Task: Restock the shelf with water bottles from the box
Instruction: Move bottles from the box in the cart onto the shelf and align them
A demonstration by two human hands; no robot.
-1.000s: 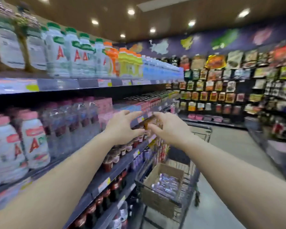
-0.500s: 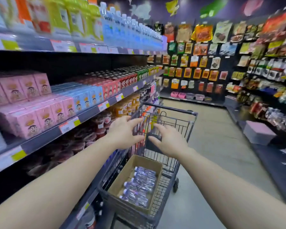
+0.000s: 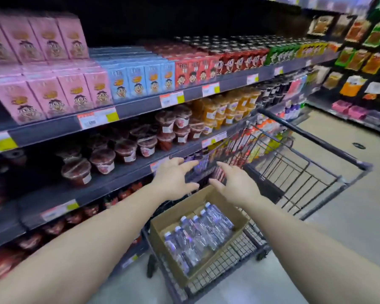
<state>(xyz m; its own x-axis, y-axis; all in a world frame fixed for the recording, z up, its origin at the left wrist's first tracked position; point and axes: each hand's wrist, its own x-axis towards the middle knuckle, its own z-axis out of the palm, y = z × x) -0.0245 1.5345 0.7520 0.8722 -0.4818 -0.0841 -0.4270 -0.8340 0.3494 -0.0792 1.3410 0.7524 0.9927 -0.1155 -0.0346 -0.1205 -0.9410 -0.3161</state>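
An open cardboard box (image 3: 180, 210) sits in a black wire shopping cart (image 3: 294, 178) below me. Inside it lie several clear water bottles (image 3: 198, 233) with white caps, packed side by side. My left hand (image 3: 173, 178) hovers above the box's far left corner, fingers spread, holding nothing. My right hand (image 3: 235, 183) hovers over the box's far edge, also open and empty. Both hands are above the bottles and do not touch them.
Shelves (image 3: 140, 106) run along the left, stocked with pink, blue and red drink cartons (image 3: 127, 80) and dark and orange jelly cups (image 3: 123, 150). The cart stands close against the shelving. Bare floor (image 3: 349, 211) lies to the right, with snack racks (image 3: 360, 51) beyond.
My view has tilted down from the upper shelves to the cart. Both hands have dropped from shelf height to just above the box of bottles, staying empty.
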